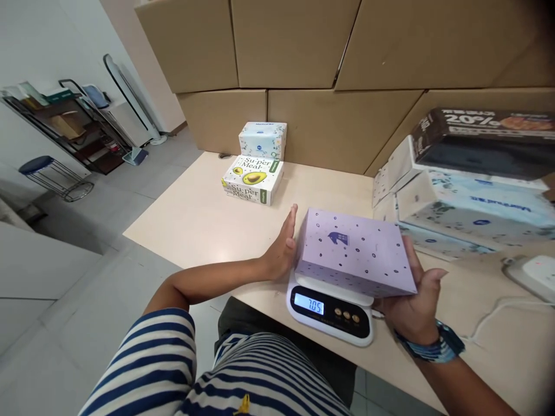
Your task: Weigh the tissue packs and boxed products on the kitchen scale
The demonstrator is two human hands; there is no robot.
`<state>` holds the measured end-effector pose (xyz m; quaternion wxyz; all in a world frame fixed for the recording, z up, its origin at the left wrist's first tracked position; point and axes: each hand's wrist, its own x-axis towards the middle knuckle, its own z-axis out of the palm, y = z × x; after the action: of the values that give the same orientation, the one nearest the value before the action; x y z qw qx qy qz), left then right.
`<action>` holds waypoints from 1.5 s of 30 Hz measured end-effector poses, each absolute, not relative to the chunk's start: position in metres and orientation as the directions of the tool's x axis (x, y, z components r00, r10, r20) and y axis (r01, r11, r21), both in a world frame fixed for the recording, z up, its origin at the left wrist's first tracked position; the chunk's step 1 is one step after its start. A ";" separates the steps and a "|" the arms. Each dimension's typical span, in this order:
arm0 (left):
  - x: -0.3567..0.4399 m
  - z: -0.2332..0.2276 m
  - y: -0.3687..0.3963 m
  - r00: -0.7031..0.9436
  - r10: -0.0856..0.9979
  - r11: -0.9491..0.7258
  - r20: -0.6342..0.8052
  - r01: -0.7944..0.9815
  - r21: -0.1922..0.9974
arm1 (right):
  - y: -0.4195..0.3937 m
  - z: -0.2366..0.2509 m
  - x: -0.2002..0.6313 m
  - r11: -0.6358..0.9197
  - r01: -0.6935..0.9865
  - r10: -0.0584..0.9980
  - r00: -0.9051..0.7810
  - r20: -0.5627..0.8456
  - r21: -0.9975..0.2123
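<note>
A lilac box dotted with small dark marks (353, 249) sits on the platform of a white kitchen scale (329, 309), near the front edge of the pale tabletop (195, 219). The scale's blue display (309, 304) is lit and shows digits that look like 705, so a reading already stands while both hands are at the box; judged from this, the box is placed and weighed, though the contact may be affecting the number.

The left hand (284, 248) is open and flat, fingers straight and together, its palm pressed against or just beside the box's left side. It grips nothing. The right hand (414, 303), with a blue woven band at the wrist (440, 346), is also spread, cupping the box's right front corner, the thumb at the right edge and the fingers beneath or behind the side. It steadies the box rather than clenching it. Whether either hand carries any of the box's weight cannot be told.

Farther back on the tabletop lies a white carton with avocado pictures (254, 179), and a pale blue tissue box (263, 140) stands just behind it. To the right is a stack of tissue packs (468, 211) with a dark carton (485, 141) on top. Large brown cardboard boxes (303, 58) form a wall behind.
</note>
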<state>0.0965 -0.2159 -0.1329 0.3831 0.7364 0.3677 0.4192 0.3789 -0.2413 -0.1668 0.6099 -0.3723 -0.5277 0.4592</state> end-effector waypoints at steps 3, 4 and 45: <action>0.098 -0.132 -0.214 0.365 0.860 -0.452 0.356 0.223 0.864 | -0.243 -0.158 0.372 0.253 -0.185 0.960 0.174 0.221 -0.950; 0.098 -0.131 -0.214 0.352 0.857 -0.466 0.377 0.218 0.857 | -0.245 -0.153 0.368 0.253 -0.188 0.955 0.208 0.214 -0.949; 0.095 -0.133 -0.201 0.404 0.759 -0.625 0.510 0.234 0.745 | -0.251 -0.111 0.362 0.347 -0.105 0.910 0.277 0.308 -0.932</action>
<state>0.0953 -0.2012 -0.1333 0.2955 0.7841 0.3168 0.4444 0.3622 -0.2510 -0.1107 0.6736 -0.4296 -0.4687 0.3770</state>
